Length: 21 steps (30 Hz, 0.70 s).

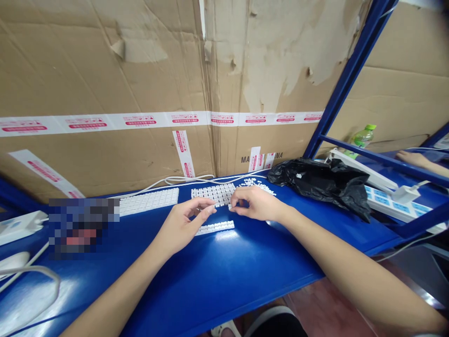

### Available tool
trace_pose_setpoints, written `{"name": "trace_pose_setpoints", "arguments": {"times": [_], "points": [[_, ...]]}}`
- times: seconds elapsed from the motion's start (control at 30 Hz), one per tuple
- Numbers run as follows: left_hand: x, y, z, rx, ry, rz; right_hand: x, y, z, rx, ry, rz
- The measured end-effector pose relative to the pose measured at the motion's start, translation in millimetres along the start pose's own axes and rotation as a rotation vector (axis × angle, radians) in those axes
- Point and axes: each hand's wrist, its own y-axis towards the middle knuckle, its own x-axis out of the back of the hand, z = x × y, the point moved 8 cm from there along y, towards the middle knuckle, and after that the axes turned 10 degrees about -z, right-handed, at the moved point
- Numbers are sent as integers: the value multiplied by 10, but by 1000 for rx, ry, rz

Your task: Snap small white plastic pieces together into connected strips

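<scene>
My left hand is over the blue table, thumb and index fingertips nearly together; anything between them is too small to make out. Facing it, my right hand pinches a small white piece at its fingertips. Just behind both hands lies a block of small white pieces in rows, partly covered by my fingers. A short strip of white pieces rests in front, its left end behind my left hand. Beyond my right hand, loose white pieces are heaped.
A long white panel of rows lies to the left, beside a blurred-out patch. Right of the heap are a black plastic bag, power strips and a green-capped bottle. Cardboard walls the back. Another person's hand shows far right.
</scene>
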Motion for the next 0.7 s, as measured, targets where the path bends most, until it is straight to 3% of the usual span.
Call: {"name": "trace_pose_setpoints", "arguments": {"times": [0.1,0.23,0.37,0.47,0.53,0.6,0.7], "points": [[-73,-16,54,59,-168,46,35,3,219,75,124,-143],[-189,-36,139,176,-371,151,-35,-32,507,208,239,-210],[-129,-9,177,241,-450,95,-24,-19,481,248,225,-238],[-41,16,197,269,-451,26,115,31,133,189,85,-326],[3,30,196,265,-442,-6,224,55,-271,43,-111,-369],[28,44,190,256,-460,-32,353,18,-767,-214,-346,-381],[26,56,198,257,-486,-45,493,-70,-1226,-359,-426,-369]]}}
